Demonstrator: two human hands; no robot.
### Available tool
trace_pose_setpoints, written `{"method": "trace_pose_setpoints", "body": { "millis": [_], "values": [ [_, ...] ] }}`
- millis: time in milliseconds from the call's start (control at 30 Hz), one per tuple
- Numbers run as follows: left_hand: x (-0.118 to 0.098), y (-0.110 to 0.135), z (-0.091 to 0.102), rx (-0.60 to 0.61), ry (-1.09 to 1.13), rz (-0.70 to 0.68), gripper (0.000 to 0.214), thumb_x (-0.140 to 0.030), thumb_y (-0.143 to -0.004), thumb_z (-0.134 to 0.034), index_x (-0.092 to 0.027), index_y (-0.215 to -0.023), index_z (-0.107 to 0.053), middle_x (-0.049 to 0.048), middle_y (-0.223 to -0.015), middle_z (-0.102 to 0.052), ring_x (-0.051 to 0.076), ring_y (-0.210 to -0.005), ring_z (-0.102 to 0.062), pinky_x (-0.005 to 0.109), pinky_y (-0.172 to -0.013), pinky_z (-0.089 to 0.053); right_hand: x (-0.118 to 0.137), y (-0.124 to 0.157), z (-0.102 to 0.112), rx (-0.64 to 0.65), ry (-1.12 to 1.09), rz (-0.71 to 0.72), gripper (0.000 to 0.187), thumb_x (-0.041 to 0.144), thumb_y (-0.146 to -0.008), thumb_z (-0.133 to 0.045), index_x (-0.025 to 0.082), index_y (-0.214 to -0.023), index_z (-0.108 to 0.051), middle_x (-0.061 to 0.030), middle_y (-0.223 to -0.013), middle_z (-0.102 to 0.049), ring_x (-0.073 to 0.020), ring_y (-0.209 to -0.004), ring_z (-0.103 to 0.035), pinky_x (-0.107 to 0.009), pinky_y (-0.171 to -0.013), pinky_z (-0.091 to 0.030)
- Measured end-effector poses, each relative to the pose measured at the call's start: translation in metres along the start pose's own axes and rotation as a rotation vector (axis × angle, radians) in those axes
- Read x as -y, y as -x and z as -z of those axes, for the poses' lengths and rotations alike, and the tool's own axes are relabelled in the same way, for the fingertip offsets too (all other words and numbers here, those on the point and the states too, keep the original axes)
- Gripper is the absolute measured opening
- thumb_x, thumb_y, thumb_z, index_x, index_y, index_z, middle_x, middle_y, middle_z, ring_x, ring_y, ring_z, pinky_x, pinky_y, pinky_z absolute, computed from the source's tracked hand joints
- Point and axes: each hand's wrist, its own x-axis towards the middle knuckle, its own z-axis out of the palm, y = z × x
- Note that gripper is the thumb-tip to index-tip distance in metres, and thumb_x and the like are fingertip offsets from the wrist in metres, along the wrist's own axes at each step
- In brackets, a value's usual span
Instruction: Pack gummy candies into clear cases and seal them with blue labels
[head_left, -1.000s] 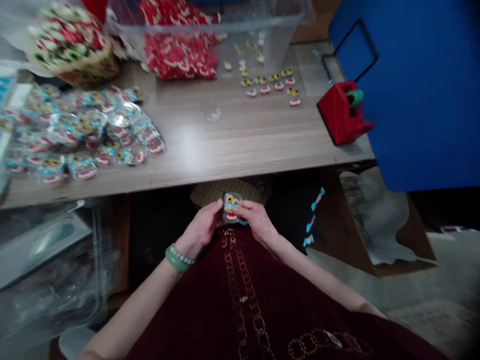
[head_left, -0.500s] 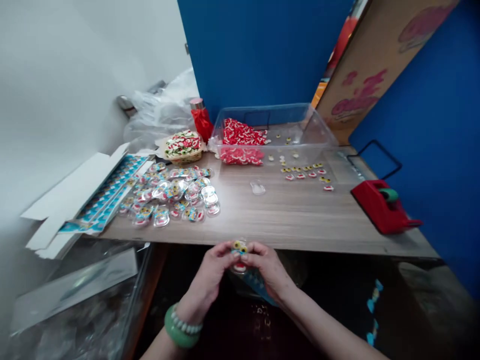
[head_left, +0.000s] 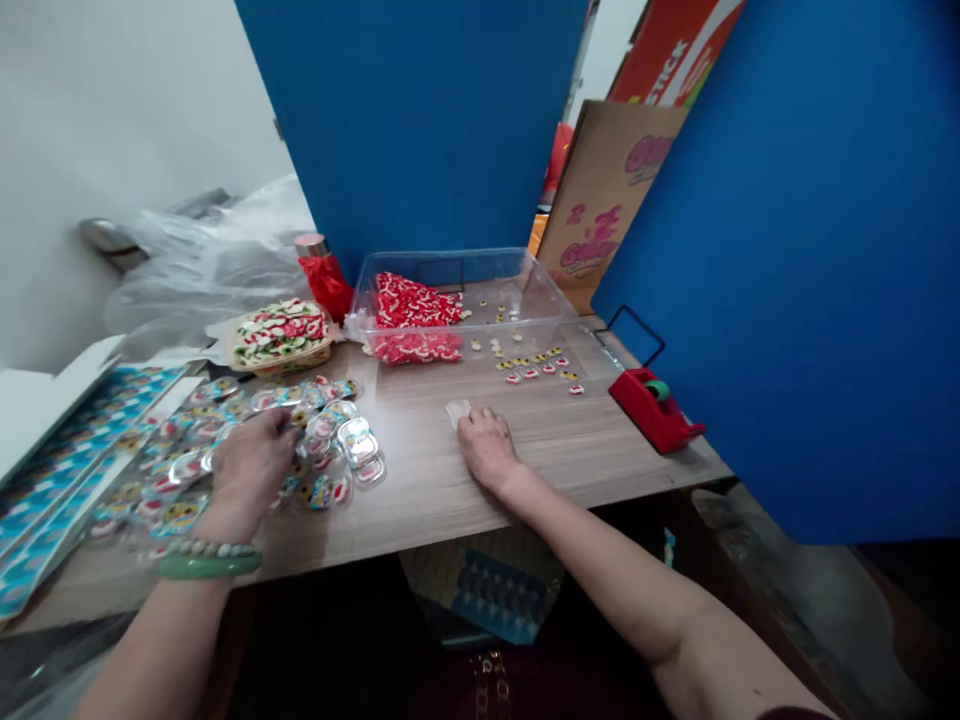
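My left hand [head_left: 251, 465] lies palm-down on a heap of clear blister packs [head_left: 330, 440] holding colourful candy, and its fingers hide what is under them. My right hand [head_left: 487, 450] rests on the wooden table [head_left: 420, 500], with its fingertips touching a small empty clear plastic shell [head_left: 457, 412]. Beyond that hand stand rows of small yellow and red candies [head_left: 532, 367]. The pack held earlier does not show in either hand.
A clear plastic tub [head_left: 457, 300] holds red-and-white candy, and a candy-filled basket [head_left: 281, 337] stands at its left. A red tape dispenser [head_left: 652, 408] sits at the right. Blue-printed blister strips in a white box [head_left: 67, 470] lie at the left edge.
My hands have come apart and moved from the table's near edge onto the tabletop. The left went to the heap, the right to the clear shell. The view has turned and risen.
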Motion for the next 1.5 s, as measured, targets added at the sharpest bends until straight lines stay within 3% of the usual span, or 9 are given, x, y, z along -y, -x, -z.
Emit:
{"method": "trace_pose_setpoints", "body": {
  "millis": [200,333,500,633,867,1200,1300,1400,1500],
  "values": [
    [-0.009,-0.009,0.001,-0.217,-0.383,-0.112,0.044,-0.034,-0.1,-0.032,-0.007,-0.122,-0.058,0.0226,-0.125,-0.061,0.039,-0.099,-0.062,0.048,-0.081,-0.044,-0.038,0.035,0.002,-0.033,0.017,0.191,0.024,0.015,-0.096,-0.044,0.017,-0.098,-0.068,-0.0117,-0.102,-0.066,-0.0231,-0.098,-0.056,-0.034,-0.086,-0.039],
    [-0.037,0.012,-0.018,-0.411,-0.349,-0.301,0.037,-0.033,-0.1,-0.039,-0.014,-0.12,-0.063,0.0195,-0.133,-0.06,0.036,-0.099,-0.062,0.047,-0.084,-0.045,-0.064,0.007,0.017,-0.103,-0.065,0.169,0.02,0.018,-0.096,-0.048,0.02,-0.099,-0.068,-0.0082,-0.106,-0.066,-0.0206,-0.102,-0.055,-0.03,-0.089,-0.04],
    [-0.105,0.064,-0.08,-0.155,-0.166,-0.827,0.025,-0.021,-0.097,-0.047,-0.018,-0.104,-0.07,0.0156,-0.123,-0.068,0.029,-0.102,-0.064,0.041,-0.089,-0.047,-0.088,-0.068,0.025,-0.097,0.015,-0.124,0.036,0.012,-0.096,-0.037,0.012,-0.117,-0.065,-0.0192,-0.128,-0.06,-0.0286,-0.121,-0.05,-0.041,-0.1,-0.039],
    [-0.147,0.088,-0.125,-0.051,-0.133,-0.933,0.032,-0.019,-0.097,-0.049,-0.018,-0.126,-0.062,0.0155,-0.142,-0.057,0.032,-0.124,-0.055,0.047,-0.1,-0.044,-0.1,-0.092,0.015,-0.093,0.031,-0.166,0.045,0.01,-0.095,-0.032,0.006,-0.132,-0.056,-0.0254,-0.14,-0.052,-0.033,-0.131,-0.043,-0.052,-0.11,-0.029],
    [-0.149,0.102,-0.131,-0.057,-0.111,-0.935,0.026,-0.016,-0.094,-0.055,-0.012,-0.118,-0.065,0.0157,-0.118,-0.069,0.036,-0.115,-0.057,0.057,-0.103,-0.04,-0.089,-0.035,0.002,-0.083,0.053,0.042,0.039,0.009,-0.093,-0.038,0.011,-0.125,-0.059,-0.0176,-0.13,-0.06,-0.0291,-0.122,-0.049,-0.051,-0.113,-0.027],
    [-0.109,0.16,-0.118,-0.084,0.101,-0.893,0.021,-0.007,-0.095,-0.046,-0.014,-0.086,-0.064,0.0109,-0.083,-0.063,0.027,-0.085,-0.054,0.04,-0.079,-0.048,-0.067,0.074,0.004,-0.261,-0.199,0.154,0.027,0.016,-0.092,-0.049,0.016,-0.113,-0.066,-0.0165,-0.138,-0.056,-0.0292,-0.123,-0.049,-0.047,-0.106,-0.038],
    [-0.108,0.165,-0.108,-0.076,0.309,-0.78,0.021,-0.01,-0.096,-0.045,-0.016,-0.085,-0.062,0.0085,-0.082,-0.063,0.024,-0.08,-0.054,0.037,-0.074,-0.046,-0.053,0.086,0.008,-0.285,-0.367,0.381,0.032,0.012,-0.087,-0.051,0.017,-0.116,-0.064,-0.0135,-0.134,-0.06,-0.0277,-0.129,-0.048,-0.048,-0.109,-0.037],
    [-0.109,0.168,-0.086,0.132,0.692,-0.571,0.016,-0.018,-0.096,-0.049,-0.019,-0.085,-0.06,0.004,-0.081,-0.062,0.019,-0.076,-0.055,0.032,-0.071,-0.044,-0.036,0.096,0.01,-0.169,-0.581,0.583,0.021,0.019,-0.09,-0.054,0.02,-0.107,-0.066,-0.0095,-0.111,-0.07,-0.0248,-0.115,-0.058,-0.045,-0.101,-0.043],
    [-0.112,0.17,-0.066,0.34,1.052,-0.28,0.016,-0.029,-0.095,-0.054,-0.019,-0.084,-0.06,0.001,-0.079,-0.061,0.016,-0.073,-0.055,0.028,-0.069,-0.044,-0.02,0.108,0.012,-0.048,-0.866,0.428,0.014,0.029,-0.093,-0.057,0.021,-0.095,-0.068,-0.0028,-0.082,-0.069,-0.0179,-0.081,-0.063,-0.034,-0.081,-0.048]
  ]
}}
